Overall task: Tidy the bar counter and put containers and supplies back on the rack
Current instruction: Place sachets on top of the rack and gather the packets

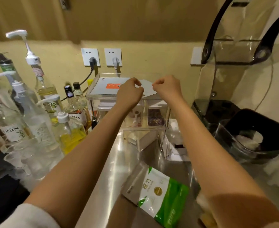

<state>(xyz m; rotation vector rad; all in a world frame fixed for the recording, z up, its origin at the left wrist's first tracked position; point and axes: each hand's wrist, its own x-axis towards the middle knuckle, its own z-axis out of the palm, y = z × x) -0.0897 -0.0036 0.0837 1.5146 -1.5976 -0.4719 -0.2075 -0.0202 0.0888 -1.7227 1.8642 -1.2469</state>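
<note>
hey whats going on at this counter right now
A person is tidying a steel counter. Both hands are up on the top of a clear acrylic rack: the left hand and right hand each pinch an edge of a pale flat packet lying beside a grey packet with an orange label. A green and white pouch lies on the counter, not yet put away. Syrup pump bottles crowd the left side.

Wall: two white sockets (90,57), each with a plug in it
Right: black-based clear blender (244,89)
</note>
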